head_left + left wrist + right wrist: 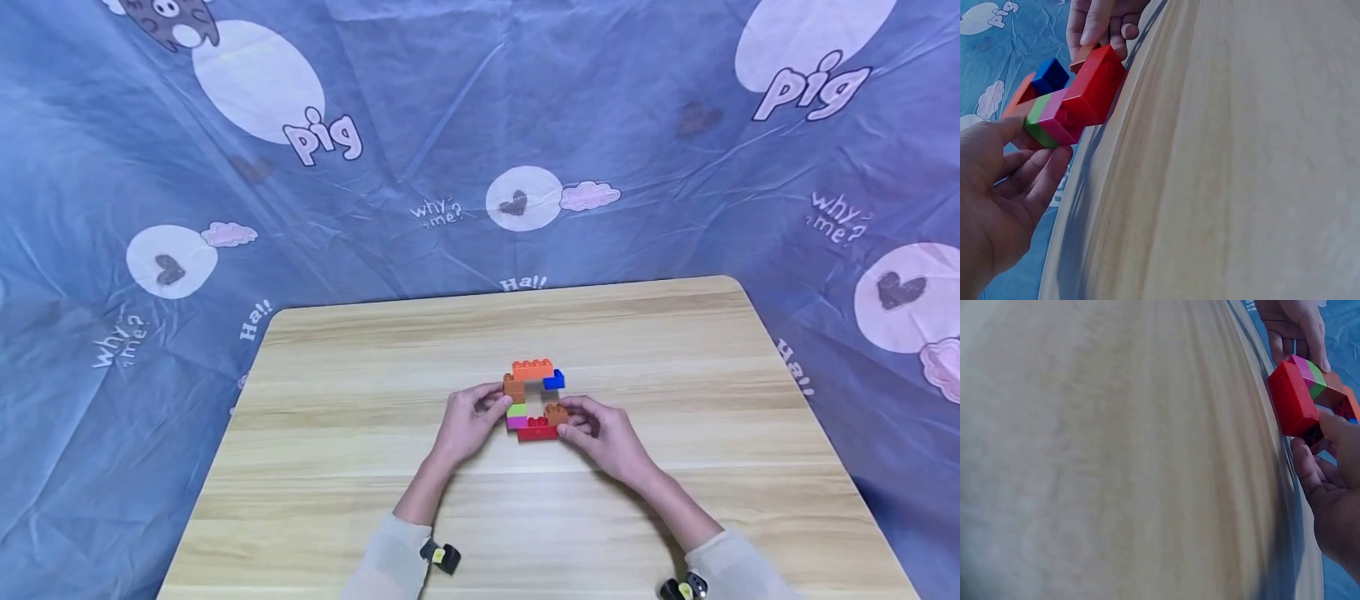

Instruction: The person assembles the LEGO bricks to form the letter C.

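Note:
Both hands hold one assembly of toy building bricks, roughly a ring with a gap on its right side. An orange brick [532, 370] forms its top, with a small blue brick [555, 380] under the right end. Down the left run brown bricks [513, 388], a green brick [517, 410] and a pink brick [517, 422]. At the bottom is a red brick [537, 433], bearing another brown brick [556, 414] on its right end. My left hand [467, 423] pinches the left column. My right hand [606, 435] grips the lower right corner, around that brown brick.
A light wood-grain table [360, 383] lies beneath the hands. Blue printed cloth [420, 100] hangs behind it and along both sides. A black wrist strap [441, 556] sits on the left sleeve, and a similar strap [684, 587] on the right.

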A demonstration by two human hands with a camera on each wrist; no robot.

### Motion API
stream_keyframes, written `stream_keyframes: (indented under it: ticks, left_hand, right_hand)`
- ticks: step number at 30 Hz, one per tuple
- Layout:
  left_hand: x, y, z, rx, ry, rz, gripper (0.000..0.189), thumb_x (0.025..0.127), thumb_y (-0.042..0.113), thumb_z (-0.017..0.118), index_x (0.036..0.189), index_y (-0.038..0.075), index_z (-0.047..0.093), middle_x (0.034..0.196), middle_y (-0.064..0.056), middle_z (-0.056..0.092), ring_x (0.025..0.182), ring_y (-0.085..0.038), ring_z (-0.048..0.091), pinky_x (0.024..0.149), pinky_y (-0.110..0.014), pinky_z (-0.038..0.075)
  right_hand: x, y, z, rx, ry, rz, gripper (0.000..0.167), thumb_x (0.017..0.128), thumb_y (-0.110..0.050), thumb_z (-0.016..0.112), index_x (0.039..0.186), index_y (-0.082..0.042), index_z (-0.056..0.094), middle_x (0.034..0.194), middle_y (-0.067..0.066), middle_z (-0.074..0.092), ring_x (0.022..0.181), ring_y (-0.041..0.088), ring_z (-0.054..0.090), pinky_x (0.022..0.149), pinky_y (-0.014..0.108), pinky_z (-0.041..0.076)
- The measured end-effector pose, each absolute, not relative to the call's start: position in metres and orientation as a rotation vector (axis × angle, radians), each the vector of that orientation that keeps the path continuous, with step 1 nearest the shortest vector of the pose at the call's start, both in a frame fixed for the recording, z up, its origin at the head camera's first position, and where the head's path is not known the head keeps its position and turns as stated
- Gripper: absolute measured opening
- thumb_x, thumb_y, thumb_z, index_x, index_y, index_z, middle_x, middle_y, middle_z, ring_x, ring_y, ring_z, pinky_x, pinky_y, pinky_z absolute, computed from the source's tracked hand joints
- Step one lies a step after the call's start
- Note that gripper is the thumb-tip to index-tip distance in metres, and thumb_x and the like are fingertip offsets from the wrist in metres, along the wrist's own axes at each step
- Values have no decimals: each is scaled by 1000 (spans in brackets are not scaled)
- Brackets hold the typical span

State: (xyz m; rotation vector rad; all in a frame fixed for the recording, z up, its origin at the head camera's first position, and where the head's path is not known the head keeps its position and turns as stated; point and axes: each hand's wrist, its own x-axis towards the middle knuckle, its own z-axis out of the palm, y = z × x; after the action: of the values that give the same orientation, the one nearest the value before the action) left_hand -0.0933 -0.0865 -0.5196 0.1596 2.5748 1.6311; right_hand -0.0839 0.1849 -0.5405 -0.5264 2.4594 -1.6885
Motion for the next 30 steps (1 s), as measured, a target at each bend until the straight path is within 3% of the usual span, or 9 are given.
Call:
stream_keyframes:
  ticks: [6, 12, 22, 30]
  left_hand:
    - [-97, -87, -522, 116, 2570, 1575, 42, 104, 29, 70, 131, -2, 71, 107, -10, 79, 87, -12, 75, 77, -22, 63]
    - [-99, -86, -524, 108, 2585, 1553, 40, 105, 27, 69, 130, -4, 71, 108, -11, 78, 86, -10, 75, 77, -21, 63]
    - [-102, -82, -526, 41, 2546, 1611, 33, 104, 19, 70, 122, -8, 73, 86, -6, 76, 62, -18, 73, 59, -27, 63]
    - [-102, -79, -528, 114, 2682, 1450, 31, 104, 21, 70, 120, -4, 76, 86, -1, 74, 62, -5, 68, 68, -21, 61]
  right_hand:
    - [-82, 180, -542, -623, 2562, -1574, 62, 81, -10, 92, 136, 0, 65, 102, 1, 73, 76, 6, 66, 64, 23, 61]
    - [-81, 177, -542, -699, 2636, -1536, 60, 82, -10, 91, 136, -2, 66, 110, 1, 69, 77, 4, 62, 62, 21, 57]
    - [-84, 175, -544, -741, 2686, -1498, 56, 83, -12, 91, 133, -2, 69, 95, -3, 69, 71, 3, 57, 58, 20, 53]
    - [-83, 174, -542, -712, 2673, -1497, 52, 84, -11, 90, 132, -2, 69, 95, -4, 69, 72, 3, 57, 57, 20, 52]
